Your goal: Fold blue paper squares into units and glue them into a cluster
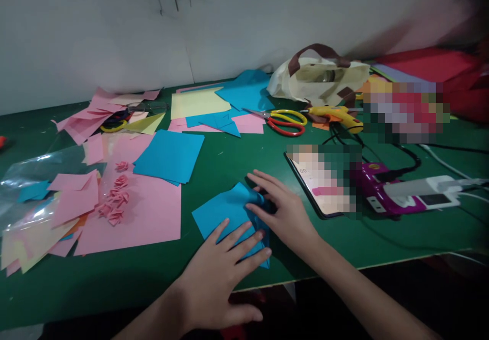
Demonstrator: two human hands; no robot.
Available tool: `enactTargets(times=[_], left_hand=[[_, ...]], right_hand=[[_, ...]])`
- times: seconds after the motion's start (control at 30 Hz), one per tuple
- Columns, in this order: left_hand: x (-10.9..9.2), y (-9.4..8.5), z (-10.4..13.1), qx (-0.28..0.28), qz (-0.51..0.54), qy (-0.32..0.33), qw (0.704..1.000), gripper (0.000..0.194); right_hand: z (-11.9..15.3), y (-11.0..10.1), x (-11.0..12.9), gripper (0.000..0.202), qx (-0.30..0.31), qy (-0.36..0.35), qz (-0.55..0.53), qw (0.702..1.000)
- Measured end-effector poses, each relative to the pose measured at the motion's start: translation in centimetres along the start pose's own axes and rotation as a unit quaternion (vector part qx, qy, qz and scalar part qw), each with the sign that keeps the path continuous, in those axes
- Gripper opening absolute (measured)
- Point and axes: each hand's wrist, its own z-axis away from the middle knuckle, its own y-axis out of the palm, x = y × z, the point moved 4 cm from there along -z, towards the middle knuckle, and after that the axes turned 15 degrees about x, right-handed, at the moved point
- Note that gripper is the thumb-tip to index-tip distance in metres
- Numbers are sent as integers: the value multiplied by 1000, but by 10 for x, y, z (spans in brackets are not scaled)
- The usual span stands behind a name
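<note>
A blue sheet of paper (223,207) lies near the table's front edge, its right side partly folded and in shadow. My left hand (225,268) rests flat on the lower part of this sheet with its fingers spread and the thumb toward me. At the sheet's right edge is my right hand (284,213), the raised fold between its thumb and curled fingers. The forefinger reaches out past the paper's upper corner. Part of the fold is hidden behind the right hand's fingers.
Left lie a blue paper stack (170,154), pink paper (153,218) and several folded pink paper roses (119,196). Behind are scissors (286,123), a yellow glue gun (336,116) and a cloth bag (321,83). A phone (321,197) and purple power strip (393,195) with cables sit right.
</note>
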Motion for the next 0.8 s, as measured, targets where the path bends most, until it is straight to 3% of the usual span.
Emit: enactTargets(times=[0.17, 0.27, 0.4, 0.5, 0.6, 0.7, 0.8], left_hand=[[-1, -4, -2, -59, 2, -31, 998, 44], [1, -9, -3, -111, 15, -64, 992, 28], [8, -11, -2, -190, 44, -88, 977, 17], [12, -10, 0, -239, 69, -98, 964, 12], [14, -7, 1, -268, 77, -156, 948, 2], [15, -3, 2, -283, 45, -228, 931, 35], [15, 3, 1, -263, -15, -248, 932, 70]], right_hand=[[-2, -1, -14, 60, -54, 83, -158, 982], [-3, 0, -15, 47, -41, 77, -172, 981], [-1, 1, -4, 16, -22, -22, -42, 999], [3, 5, 5, 25, -1, -122, 84, 989], [5, 9, 10, 29, 33, -170, 169, 970], [5, 11, 12, 31, 44, -173, 212, 961], [2, 9, 11, 34, 29, -138, 189, 972]])
